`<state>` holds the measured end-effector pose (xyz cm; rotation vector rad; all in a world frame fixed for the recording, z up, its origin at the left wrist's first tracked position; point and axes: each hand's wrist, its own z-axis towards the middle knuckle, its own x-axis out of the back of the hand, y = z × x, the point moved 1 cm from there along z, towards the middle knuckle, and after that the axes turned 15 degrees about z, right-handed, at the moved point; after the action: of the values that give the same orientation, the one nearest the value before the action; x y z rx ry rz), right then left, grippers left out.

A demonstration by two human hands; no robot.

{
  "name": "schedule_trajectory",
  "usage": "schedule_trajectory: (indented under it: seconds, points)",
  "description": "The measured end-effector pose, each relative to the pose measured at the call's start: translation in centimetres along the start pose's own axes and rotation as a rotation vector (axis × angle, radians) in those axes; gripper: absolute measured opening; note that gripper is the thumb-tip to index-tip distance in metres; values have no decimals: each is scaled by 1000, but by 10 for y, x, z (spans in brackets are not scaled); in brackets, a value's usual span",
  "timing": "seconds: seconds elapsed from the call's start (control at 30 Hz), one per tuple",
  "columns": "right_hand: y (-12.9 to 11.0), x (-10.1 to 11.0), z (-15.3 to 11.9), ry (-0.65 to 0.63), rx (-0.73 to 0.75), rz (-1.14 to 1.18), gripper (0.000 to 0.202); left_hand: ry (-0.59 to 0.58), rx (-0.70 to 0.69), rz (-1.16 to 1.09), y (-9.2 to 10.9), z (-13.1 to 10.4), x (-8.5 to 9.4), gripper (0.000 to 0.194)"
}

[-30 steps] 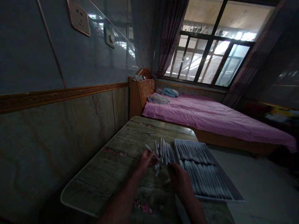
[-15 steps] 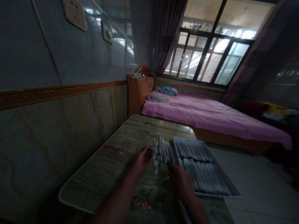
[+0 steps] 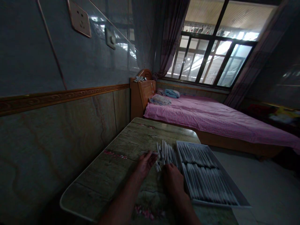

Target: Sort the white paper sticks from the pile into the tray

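Note:
My left hand (image 3: 145, 165) is above the table, its fingertips pinched on a slim pale pen-like stick (image 3: 154, 153) that points right. A loose pile of white pen-like sticks (image 3: 165, 150) lies just beyond both hands, some with dark ends. My right hand (image 3: 173, 179) is at the near side of this pile, fingers curled and closed; whatever they hold is hidden. Right beside it lies a shallow white tray (image 3: 240, 204), filled with two rows of similar white sticks (image 3: 206, 184) set side by side.
The table (image 3: 93, 184) has a green marbled top with pink flower prints and a pale rim. Its left edge runs along a tiled wall (image 3: 53, 131). A bed (image 3: 199, 112) with a pink checked cover stands behind it. Floor tiles (image 3: 248, 172) show to the right.
My right hand has moved left and closer to the loose sticks and my left hand. The left hand keeps its pinch. The view has shifted slightly.

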<state>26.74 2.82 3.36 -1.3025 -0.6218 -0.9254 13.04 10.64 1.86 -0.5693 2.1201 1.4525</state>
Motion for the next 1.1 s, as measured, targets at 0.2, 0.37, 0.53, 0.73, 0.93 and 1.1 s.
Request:
schedule_trajectory:
  seconds: [0.2,0.37,0.53,0.73,0.93,1.1]
  points:
    - [18,-3,2,266,32,608,26,-30,11,48,-7,1,-1,10]
    - [26,-6,8,364,-90,909,30,-15,15,76,-11,1,-3,12]
    - [21,-10,13,354,-144,984,31,-47,34,128,-14,-3,-8,12]
    - [17,-8,13,379,-152,987,30,-81,26,165,-17,-4,-9,14]
    - [20,-9,13,357,-153,971,33,-68,10,186,-19,-4,-9,16]
    - [25,-12,13,339,-85,872,30,-77,-18,214,-19,-6,-9,23]
